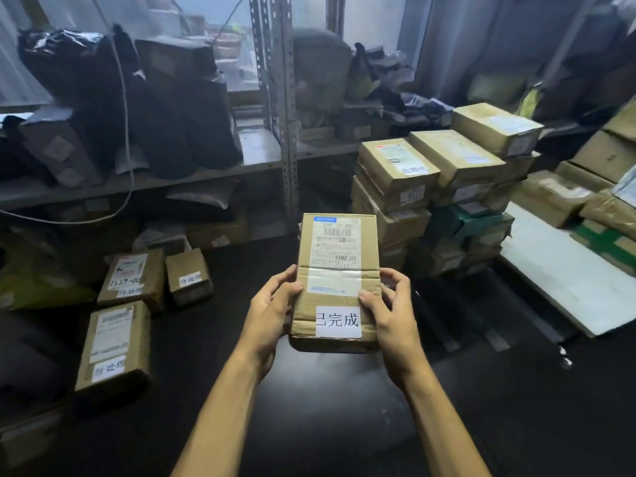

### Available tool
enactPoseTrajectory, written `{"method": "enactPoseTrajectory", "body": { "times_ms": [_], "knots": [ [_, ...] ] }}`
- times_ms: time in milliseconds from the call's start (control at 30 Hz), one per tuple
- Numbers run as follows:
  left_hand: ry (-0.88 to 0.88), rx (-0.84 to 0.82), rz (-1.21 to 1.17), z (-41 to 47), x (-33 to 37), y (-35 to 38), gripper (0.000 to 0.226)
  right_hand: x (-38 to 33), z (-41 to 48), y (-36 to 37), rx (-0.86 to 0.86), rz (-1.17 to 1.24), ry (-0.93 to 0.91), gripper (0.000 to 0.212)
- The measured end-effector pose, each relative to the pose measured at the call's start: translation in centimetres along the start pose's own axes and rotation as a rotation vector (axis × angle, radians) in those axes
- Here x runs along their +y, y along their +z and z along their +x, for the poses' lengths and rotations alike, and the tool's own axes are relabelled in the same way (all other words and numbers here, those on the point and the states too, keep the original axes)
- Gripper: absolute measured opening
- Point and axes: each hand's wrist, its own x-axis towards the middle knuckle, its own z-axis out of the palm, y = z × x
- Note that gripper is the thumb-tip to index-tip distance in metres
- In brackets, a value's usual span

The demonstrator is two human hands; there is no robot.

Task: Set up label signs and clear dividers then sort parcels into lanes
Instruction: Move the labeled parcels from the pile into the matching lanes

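Both hands are up in front, and between them is one cardboard parcel (339, 263), held clear of the dark floor (309, 425) with its long side pointing away. The left hand (272, 304) wraps the left edge, fingers curled underneath and thumb on top. The right hand (389, 311) grips the right edge, thumb pressed on the top face just above a white tag (338, 321) printed with three characters. A shipping label (335, 244) sits further up the same face, its print too small to read. I'd call this the sorting step, with the tag being read to choose a lane. Down on the floor to the left lie three tagged parcels (132, 275), whose handwritten-looking tags seem to differ from this one. To the right rises a stack of boxes (395, 173), the top one with a tag of its own. So the next move calls for matching this tag to a group, and since it appears to match neither, probably setting the parcel down flat in a spot of its own, well apart from the others. Where one lane ends and the next begins isn't plain from here. The fingers under the parcel are hidden, the metal shelving (285, 115) behind is murky, and the pale board (568, 280) at right runs out of shot.
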Motion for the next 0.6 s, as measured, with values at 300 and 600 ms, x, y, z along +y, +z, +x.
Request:
{"method": "enactPoseTrajectory", "body": {
  "times_ms": [300, 600],
  "knots": [
    [0.018, 0.175, -0.011, 0.4, -1.9, 10.0, 0.026, -1.3, 2.1, -8.3, -0.038, -0.016, 0.032, 0.036],
    [0.134, 0.167, -0.025, 3.6, 0.0, 18.7, 0.038, -2.8, 6.3, -14.7, 0.039, 0.019, -0.016, 0.034]
  ]
}}
